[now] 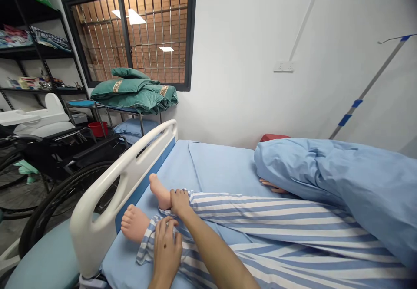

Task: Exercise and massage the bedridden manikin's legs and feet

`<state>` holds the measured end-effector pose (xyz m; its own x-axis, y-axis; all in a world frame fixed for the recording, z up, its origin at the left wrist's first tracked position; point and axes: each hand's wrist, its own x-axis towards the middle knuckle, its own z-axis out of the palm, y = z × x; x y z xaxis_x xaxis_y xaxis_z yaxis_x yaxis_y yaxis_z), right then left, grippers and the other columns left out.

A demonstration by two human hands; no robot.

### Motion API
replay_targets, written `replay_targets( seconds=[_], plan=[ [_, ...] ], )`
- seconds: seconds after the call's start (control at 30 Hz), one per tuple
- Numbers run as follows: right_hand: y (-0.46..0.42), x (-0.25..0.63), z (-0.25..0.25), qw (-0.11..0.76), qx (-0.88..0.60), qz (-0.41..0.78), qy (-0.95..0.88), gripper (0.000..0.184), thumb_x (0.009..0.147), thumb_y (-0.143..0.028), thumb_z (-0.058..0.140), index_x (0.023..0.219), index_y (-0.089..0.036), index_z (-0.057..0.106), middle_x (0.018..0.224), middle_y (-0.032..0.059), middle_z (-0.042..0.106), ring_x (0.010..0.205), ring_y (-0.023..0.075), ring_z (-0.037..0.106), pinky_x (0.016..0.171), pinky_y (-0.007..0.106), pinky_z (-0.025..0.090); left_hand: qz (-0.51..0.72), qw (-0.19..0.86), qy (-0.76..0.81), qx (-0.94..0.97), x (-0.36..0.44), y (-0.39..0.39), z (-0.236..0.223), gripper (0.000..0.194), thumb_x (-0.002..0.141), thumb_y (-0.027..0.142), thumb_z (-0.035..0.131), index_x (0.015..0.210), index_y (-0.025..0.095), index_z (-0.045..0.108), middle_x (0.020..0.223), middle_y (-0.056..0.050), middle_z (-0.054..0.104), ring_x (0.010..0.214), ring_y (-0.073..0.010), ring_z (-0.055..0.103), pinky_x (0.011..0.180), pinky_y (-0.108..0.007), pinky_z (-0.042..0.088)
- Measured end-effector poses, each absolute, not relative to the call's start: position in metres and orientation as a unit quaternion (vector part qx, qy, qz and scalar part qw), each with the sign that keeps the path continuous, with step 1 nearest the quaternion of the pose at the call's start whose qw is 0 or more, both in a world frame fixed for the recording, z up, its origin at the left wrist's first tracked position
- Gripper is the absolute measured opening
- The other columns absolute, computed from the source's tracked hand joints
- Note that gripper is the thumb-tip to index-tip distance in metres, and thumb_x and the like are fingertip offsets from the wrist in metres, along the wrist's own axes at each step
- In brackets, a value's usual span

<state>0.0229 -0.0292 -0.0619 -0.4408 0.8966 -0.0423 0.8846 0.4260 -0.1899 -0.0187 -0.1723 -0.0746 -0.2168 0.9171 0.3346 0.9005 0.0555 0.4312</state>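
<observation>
The right hand [180, 203] is holding a nearly shut grip on the trouser cuff [167, 213] of a nursing manikin [156, 191], its fingers curling over the striped cloth at the ankle. The left hand [166, 250] is holding a looser, half-closed grip on the striped trouser leg [146, 245], its fingers [169, 226] bent onto the cloth just above the second bare foot [134, 224]. Both feet are lying just beside the white bed rail [127, 172], on the blue bed sheet [172, 167]. Farther along from the rail, a blue blanket [329, 180] is covering the manikin's upper part. Outside the rail, a black wheelchair [65, 163] is standing, with folded green linen [133, 93] lying beyond it.
</observation>
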Motion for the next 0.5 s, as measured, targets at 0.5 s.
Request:
replay_targets(
  seconds=[0.5],
  plan=[
    [-0.021,0.010,-0.042,-0.067,-0.503,0.180,-0.843,0.067,0.052,-0.044,0.071,0.110,-0.016,0.050,0.107,0.0146,0.061,0.102,0.0278,0.056,0.084,0.038,0.043,0.488,0.117,0.694,0.516,-0.020,-0.156,-0.097,0.039,0.075,0.022,0.047,0.113,0.015,0.050,0.126,-0.015,0.046,0.121,-0.0269,0.040,0.099,-0.045,0.035]
  ],
)
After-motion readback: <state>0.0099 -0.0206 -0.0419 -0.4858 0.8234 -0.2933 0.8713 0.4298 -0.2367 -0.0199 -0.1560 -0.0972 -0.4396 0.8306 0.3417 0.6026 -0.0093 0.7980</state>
